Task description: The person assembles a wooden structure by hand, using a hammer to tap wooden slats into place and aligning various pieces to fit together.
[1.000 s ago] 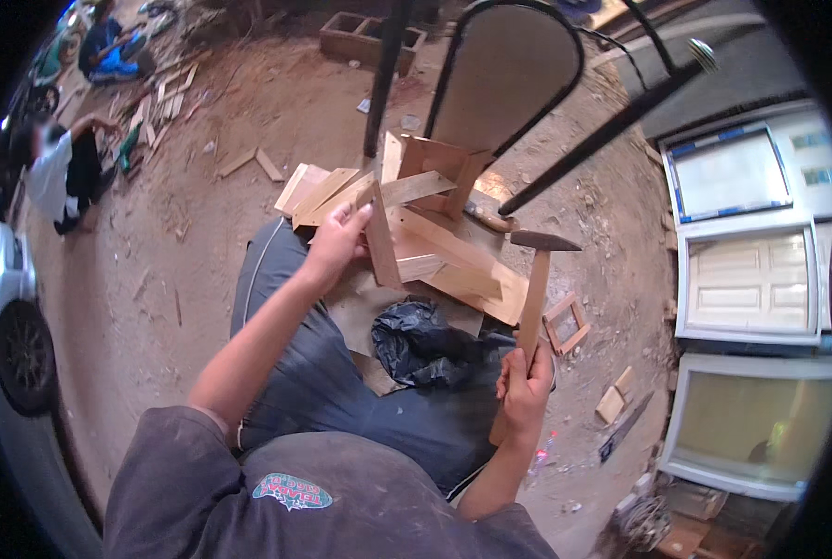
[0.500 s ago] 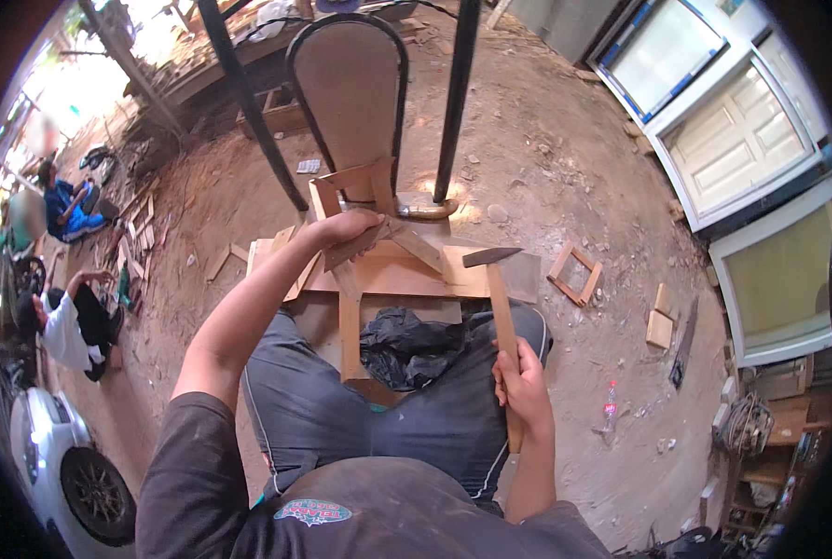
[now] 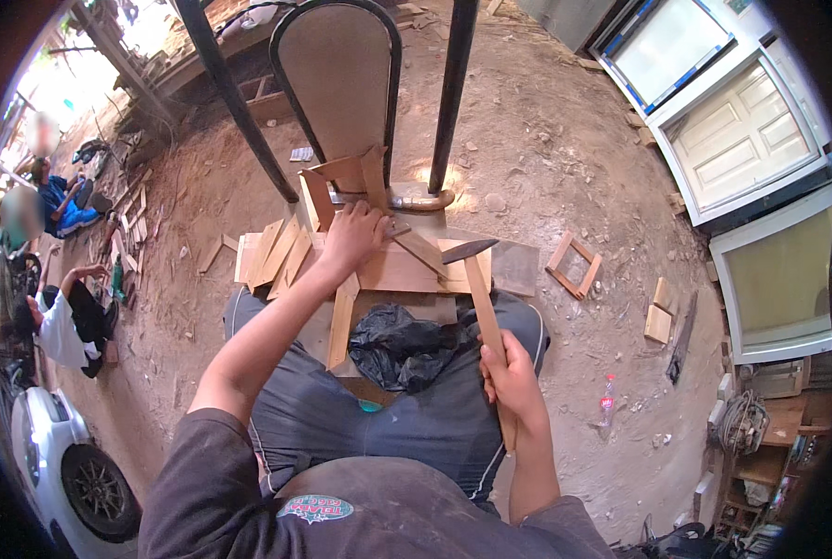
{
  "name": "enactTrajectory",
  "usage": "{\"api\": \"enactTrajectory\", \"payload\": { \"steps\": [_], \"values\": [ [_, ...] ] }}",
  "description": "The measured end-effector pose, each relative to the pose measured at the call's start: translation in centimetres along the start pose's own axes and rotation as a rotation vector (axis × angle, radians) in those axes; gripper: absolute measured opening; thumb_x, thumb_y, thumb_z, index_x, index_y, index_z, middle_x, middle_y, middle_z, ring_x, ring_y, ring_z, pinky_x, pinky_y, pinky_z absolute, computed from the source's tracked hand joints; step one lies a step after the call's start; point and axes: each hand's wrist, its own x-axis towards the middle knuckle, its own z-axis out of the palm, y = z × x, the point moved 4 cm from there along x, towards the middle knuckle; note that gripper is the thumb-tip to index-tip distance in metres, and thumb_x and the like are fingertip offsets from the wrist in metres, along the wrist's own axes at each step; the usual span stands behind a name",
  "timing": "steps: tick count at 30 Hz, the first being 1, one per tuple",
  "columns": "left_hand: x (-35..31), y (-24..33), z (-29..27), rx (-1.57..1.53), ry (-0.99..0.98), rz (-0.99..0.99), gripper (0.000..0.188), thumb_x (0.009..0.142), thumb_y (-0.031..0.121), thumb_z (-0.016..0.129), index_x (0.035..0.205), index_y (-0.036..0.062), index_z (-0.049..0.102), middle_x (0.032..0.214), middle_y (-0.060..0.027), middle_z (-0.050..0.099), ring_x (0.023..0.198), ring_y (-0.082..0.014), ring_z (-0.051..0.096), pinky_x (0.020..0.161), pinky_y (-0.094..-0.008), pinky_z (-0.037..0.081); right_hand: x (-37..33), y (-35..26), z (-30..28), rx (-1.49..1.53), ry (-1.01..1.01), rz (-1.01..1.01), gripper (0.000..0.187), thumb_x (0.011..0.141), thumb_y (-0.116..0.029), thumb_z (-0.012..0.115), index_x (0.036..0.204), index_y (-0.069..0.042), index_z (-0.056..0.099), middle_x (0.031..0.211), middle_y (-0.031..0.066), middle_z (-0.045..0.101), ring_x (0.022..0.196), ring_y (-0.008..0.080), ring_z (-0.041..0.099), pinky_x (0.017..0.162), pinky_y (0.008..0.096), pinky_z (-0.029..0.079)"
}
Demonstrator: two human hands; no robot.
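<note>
My right hand (image 3: 512, 377) is wrapped round the wooden handle of a hammer (image 3: 483, 303), whose dark head is raised over the right part of the board. My left hand (image 3: 353, 238) is closed over a joint of wooden strips (image 3: 420, 253) on the board; the hand hides part of the joint. Just beyond it stands a small wooden frame (image 3: 317, 198). A wide pale board (image 3: 392, 277) lies across in front of my knees. Loose wooden slats (image 3: 281, 256) are piled on its left end, and another strip (image 3: 340, 321) hangs toward my lap.
A black plastic bag (image 3: 402, 345) lies between my legs. Ahead stands a black-framed chair (image 3: 336, 93). On the dirt floor at right are a square wooden frame (image 3: 574, 265), a handsaw (image 3: 683, 340) and a bottle (image 3: 607, 401). People sit at far left near a car (image 3: 57, 456).
My left hand has turned over, its back now uppermost, and the strips under it have shifted. The hammer has moved slightly left and lower. The whole view has tilted a little.
</note>
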Motion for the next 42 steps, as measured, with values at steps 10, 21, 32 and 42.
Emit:
{"api": "enactTrajectory", "payload": {
  "steps": [10,21,32,42],
  "values": [
    [-7.5,8.4,3.1,0.158,0.061,-0.123,0.075,0.092,0.053,0.064,0.155,0.0188,0.045,0.164,-0.0276,0.025,0.149,-0.0555,0.021,0.121,-0.0637,0.019,5.2,-0.5,2.4,-0.306,0.105,-0.121,0.028,0.102,-0.019,0.061,0.124,-0.002,0.054,0.088,0.0199,0.067,0.076,0.0366,0.068,0.065,0.0430,0.053],
    [-8.5,7.1,5.5,0.217,0.058,-0.104,0.080,0.088,0.061,0.064,0.155,0.0214,0.047,0.167,-0.0280,0.019,0.152,-0.0572,0.011,0.121,-0.0657,0.013,9.6,-2.9,7.4,-0.704,0.089,-0.304,0.029,0.102,-0.021,0.055,0.121,0.000,0.049,0.099,0.0361,0.066,0.098,0.0569,0.061,0.080,0.0608,0.048],
    [-8.7,6.4,4.6,0.256,0.052,0.005,0.085,0.083,0.067,0.067,0.155,0.0265,0.046,0.163,-0.0326,0.023,0.145,-0.0593,0.026,0.118,-0.0684,0.023,11.1,-3.3,8.6,-0.873,0.119,-0.354,0.030,0.104,-0.023,0.053,0.121,0.002,0.050,0.098,0.0366,0.065,0.096,0.0569,0.061,0.078,0.0619,0.047],
    [-8.0,7.1,3.4,0.346,-0.063,0.015,0.090,0.076,0.075,0.067,0.151,0.0278,0.052,0.160,-0.0332,0.030,0.142,-0.0585,0.033,0.116,-0.0674,0.028,10.3,-2.7,9.4,-0.885,0.160,-0.332,0.031,0.104,-0.021,0.051,0.127,0.000,0.049,0.098,0.0370,0.065,0.096,0.0570,0.061,0.076,0.0617,0.047]
  ]
}}
